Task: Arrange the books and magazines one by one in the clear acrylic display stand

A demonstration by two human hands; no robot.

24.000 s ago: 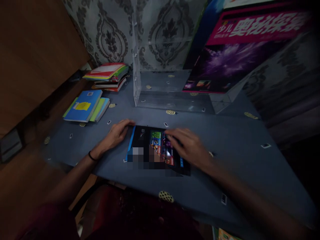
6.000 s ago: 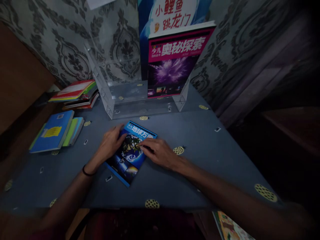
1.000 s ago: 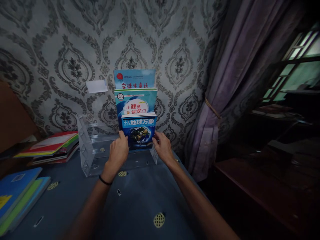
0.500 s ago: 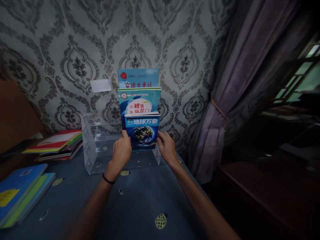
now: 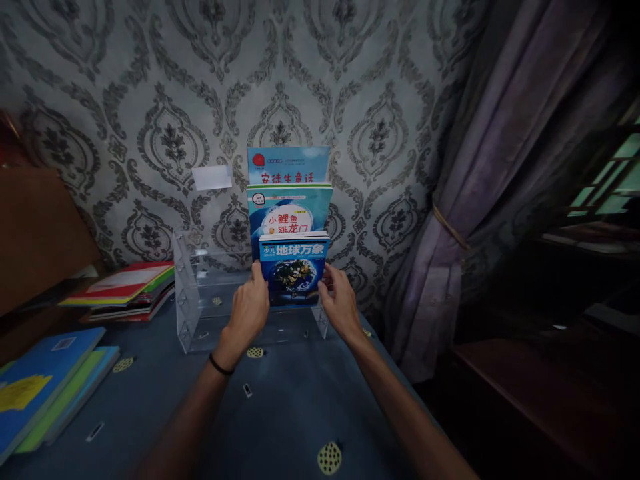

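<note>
A blue magazine with the Earth on its cover [image 5: 295, 273] stands upright in the clear tiered rack [image 5: 186, 293], at its right side. My left hand [image 5: 250, 307] is closed on the magazine's left edge, and my right hand [image 5: 340, 300] has its fingers at the right edge. White page edges along the top suggest more than one copy. Behind it rises a teal storybook [image 5: 320, 207] with red lettering on a white oval. Farther back and higher stands a light blue book [image 5: 287, 162]. Most of both rear books is covered.
Red and yellow books [image 5: 125, 283] lie piled left of the rack. Nearer on the left are blue and green books [image 5: 65, 373]. A white label [image 5: 212, 177] shows against the wallpaper. A tied purple curtain [image 5: 425, 287] hangs right of the table [image 5: 280, 427].
The view has shifted slightly, so everything sits a little farther right and lower. Both hands stay at the magazine's sides, and the books keep their places in the rack.
</note>
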